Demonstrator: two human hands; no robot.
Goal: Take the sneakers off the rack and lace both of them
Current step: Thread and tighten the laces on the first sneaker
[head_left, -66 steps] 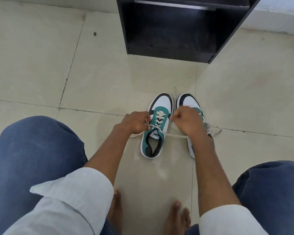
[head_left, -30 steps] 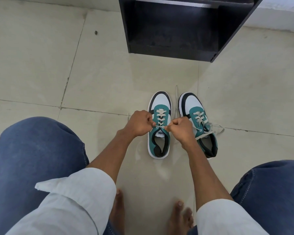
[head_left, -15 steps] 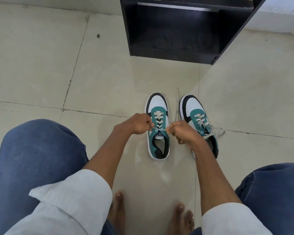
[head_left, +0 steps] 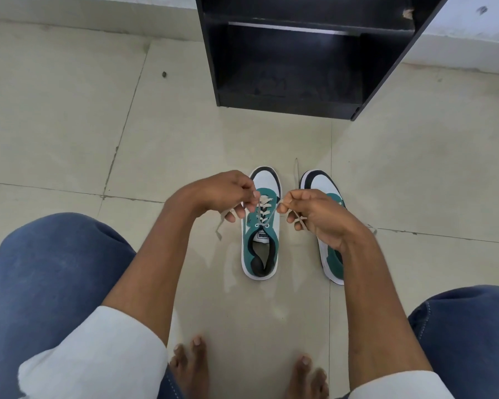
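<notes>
Two teal, white and black sneakers stand side by side on the tiled floor, toes pointing away from me. The left sneaker [head_left: 261, 243] has a cream lace [head_left: 264, 210] crossed up its front. My left hand [head_left: 224, 194] pinches one end of that lace, whose loose tail hangs to the left. My right hand [head_left: 314, 214] pinches the other end, lifted just above the shoe. The right sneaker [head_left: 321, 182] is largely hidden behind my right hand and wrist; only its toe and heel show.
A black open shoe rack [head_left: 297, 53] stands on the floor straight ahead, its lower shelf bare. My knees in blue jeans flank the shoes and my bare feet [head_left: 190, 367] rest close behind them. A white wall base runs along the back.
Both hands have risen from the shoe's tongue, drawing the two lace ends up and apart. My right hand now covers more of the right sneaker. The camera has moved closer.
</notes>
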